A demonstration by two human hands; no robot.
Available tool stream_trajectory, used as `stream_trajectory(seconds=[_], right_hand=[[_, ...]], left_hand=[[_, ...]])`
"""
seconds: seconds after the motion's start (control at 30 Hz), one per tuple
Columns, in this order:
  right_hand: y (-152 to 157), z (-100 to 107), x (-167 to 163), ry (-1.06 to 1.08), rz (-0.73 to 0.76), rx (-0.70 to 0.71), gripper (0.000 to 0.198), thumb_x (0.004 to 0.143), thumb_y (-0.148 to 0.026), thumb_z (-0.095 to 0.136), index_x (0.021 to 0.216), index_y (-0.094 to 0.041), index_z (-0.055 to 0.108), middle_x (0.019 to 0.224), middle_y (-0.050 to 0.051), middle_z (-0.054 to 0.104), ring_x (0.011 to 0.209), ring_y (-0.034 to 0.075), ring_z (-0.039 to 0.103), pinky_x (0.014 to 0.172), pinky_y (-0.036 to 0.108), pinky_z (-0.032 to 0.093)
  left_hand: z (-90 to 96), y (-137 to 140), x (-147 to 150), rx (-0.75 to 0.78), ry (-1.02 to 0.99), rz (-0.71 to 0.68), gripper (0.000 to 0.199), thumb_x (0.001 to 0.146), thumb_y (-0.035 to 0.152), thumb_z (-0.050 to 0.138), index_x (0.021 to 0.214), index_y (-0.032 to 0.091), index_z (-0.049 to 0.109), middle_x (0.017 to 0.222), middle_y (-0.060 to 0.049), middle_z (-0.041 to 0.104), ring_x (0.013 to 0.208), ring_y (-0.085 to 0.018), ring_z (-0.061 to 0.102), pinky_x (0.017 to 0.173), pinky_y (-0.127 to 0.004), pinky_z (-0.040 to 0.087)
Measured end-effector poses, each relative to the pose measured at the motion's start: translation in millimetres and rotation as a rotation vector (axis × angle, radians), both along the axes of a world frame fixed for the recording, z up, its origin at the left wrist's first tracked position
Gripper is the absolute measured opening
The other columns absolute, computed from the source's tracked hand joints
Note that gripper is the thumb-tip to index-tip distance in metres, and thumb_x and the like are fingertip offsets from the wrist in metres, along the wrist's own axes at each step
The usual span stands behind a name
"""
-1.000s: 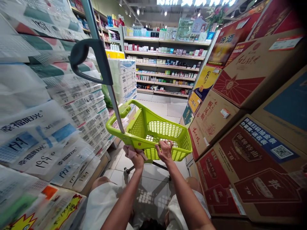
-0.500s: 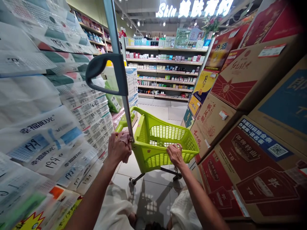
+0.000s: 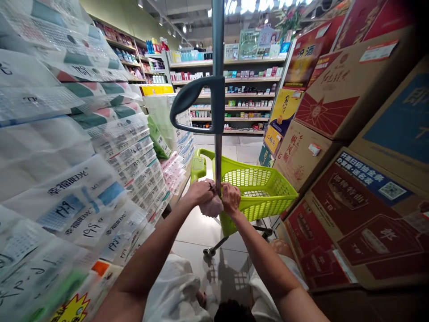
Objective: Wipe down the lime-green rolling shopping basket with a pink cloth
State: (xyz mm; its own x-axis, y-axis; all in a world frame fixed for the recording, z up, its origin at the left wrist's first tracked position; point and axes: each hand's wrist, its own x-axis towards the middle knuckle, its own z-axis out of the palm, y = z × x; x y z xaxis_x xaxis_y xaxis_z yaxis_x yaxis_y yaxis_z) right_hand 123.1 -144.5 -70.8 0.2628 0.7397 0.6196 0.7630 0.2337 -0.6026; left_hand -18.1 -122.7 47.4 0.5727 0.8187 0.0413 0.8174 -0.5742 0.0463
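A lime-green plastic shopping cart (image 3: pixel 259 179) on wheels stands in front of me. From its near corner rises a grey metal pole (image 3: pixel 218 49) with a dark grey loop handle (image 3: pixel 197 129). My left hand (image 3: pixel 200 192) is closed on a crumpled pink cloth (image 3: pixel 212 207), which lies against the foot of the pole. Just right of the pole, my right hand (image 3: pixel 231 199) has its fingers curled over the cart's corner, close to the cloth. Its exact hold is partly hidden.
Stacked packs of tissue paper (image 3: pixel 80 197) line the left side. Cardboard boxes (image 3: pixel 365 237) are piled close on the right. Shelves (image 3: pixel 248 96) of small packaged goods stand beyond the cart, across a tiled floor (image 3: pixel 191 235).
The cart and pole have shifted right in view. My right hand has moved from the cart's side rim to the corner beside the pole. My left hand still holds the cloth.
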Motion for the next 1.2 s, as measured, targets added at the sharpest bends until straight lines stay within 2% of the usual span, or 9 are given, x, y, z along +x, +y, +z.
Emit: stream_trajectory(seconds=[0.13,0.3,0.47,0.6,0.73,0.83,0.93,1.1,1.2], right_hand=[[-2.5,-9.6,28.7,-0.071,-0.087,-0.012,0.042,0.109,-0.028,0.026,0.107,-0.022,0.067,0.117,0.010,0.067,0.083,0.019,0.062,0.074,0.032,0.040],[-8.0,-12.8,56.2,-0.175,-0.102,-0.052,0.045,0.110,-0.030,0.025,0.096,-0.023,0.067,0.096,0.005,0.066,0.074,0.019,0.059,0.068,0.030,0.037],[-14.2,-13.0,67.0,-0.213,-0.003,-0.011,0.051,0.110,-0.027,0.023,0.089,-0.023,0.070,0.102,0.005,0.070,0.080,0.017,0.063,0.075,0.029,0.041],[-16.4,-11.5,68.3,-0.190,0.048,0.000,0.052,0.111,-0.027,0.022,0.094,-0.023,0.072,0.116,0.005,0.072,0.085,0.015,0.066,0.076,0.026,0.041],[-18.2,-11.9,66.8,-0.203,0.062,-0.020,0.052,0.110,-0.026,0.023,0.095,-0.024,0.072,0.111,0.004,0.072,0.080,0.015,0.064,0.074,0.027,0.040],[-19.2,-13.3,66.5,-0.227,0.059,0.004,0.051,0.110,-0.026,0.024,0.093,-0.024,0.072,0.105,0.004,0.071,0.078,0.015,0.063,0.073,0.026,0.040],[-20.3,-15.2,68.3,-0.225,0.030,0.023,0.054,0.110,-0.026,0.022,0.090,-0.023,0.072,0.099,0.005,0.070,0.077,0.015,0.063,0.074,0.026,0.039],[-24.2,-18.8,71.4,-0.222,0.045,0.042,0.063,0.112,-0.032,0.016,0.081,-0.023,0.070,0.095,0.006,0.072,0.072,0.016,0.060,0.072,0.028,0.038],[-27.5,-20.3,72.1,-0.223,0.056,0.027,0.069,0.111,-0.035,0.010,0.074,-0.022,0.066,0.087,0.006,0.070,0.068,0.016,0.057,0.071,0.030,0.037]], left_hand=[[-34.2,-24.9,26.7,0.251,-0.196,0.083,0.027,0.094,0.030,0.052,0.093,0.016,0.074,0.088,-0.013,0.074,0.082,-0.027,0.068,0.093,-0.045,0.041],[-77.8,-63.0,39.9,0.502,-0.463,-0.005,0.033,0.098,0.024,0.049,0.123,0.025,0.071,0.124,-0.012,0.072,0.118,-0.029,0.063,0.103,-0.046,0.036],[-49.8,-57.3,44.6,0.374,-0.387,-0.022,0.023,0.089,0.025,0.058,0.104,0.022,0.075,0.100,-0.012,0.074,0.103,-0.030,0.065,0.106,-0.049,0.033],[-7.8,-17.8,33.8,0.073,-0.192,-0.132,0.029,0.094,0.028,0.050,0.083,0.023,0.076,0.085,-0.008,0.075,0.086,-0.026,0.066,0.107,-0.048,0.032],[9.3,17.1,28.6,-0.114,-0.005,-0.173,0.036,0.098,0.035,0.046,0.085,0.025,0.078,0.091,-0.007,0.078,0.089,-0.025,0.066,0.096,-0.041,0.040],[4.4,17.6,33.1,-0.128,0.032,-0.132,0.037,0.099,0.038,0.047,0.082,0.024,0.078,0.090,-0.006,0.078,0.091,-0.025,0.066,0.096,-0.041,0.042],[-13.1,-7.7,35.0,0.016,-0.130,-0.052,0.041,0.102,0.040,0.045,0.083,0.021,0.077,0.090,-0.009,0.076,0.100,-0.027,0.067,0.107,-0.047,0.038],[-43.2,-60.9,25.8,0.309,-0.364,-0.157,0.026,0.100,0.035,0.054,0.113,0.023,0.073,0.109,-0.010,0.073,0.109,-0.025,0.066,0.115,-0.042,0.033],[-37.2,-60.5,21.9,0.293,-0.283,-0.177,0.027,0.100,0.023,0.047,0.103,0.022,0.074,0.092,-0.007,0.073,0.095,-0.023,0.067,0.114,-0.041,0.032]])
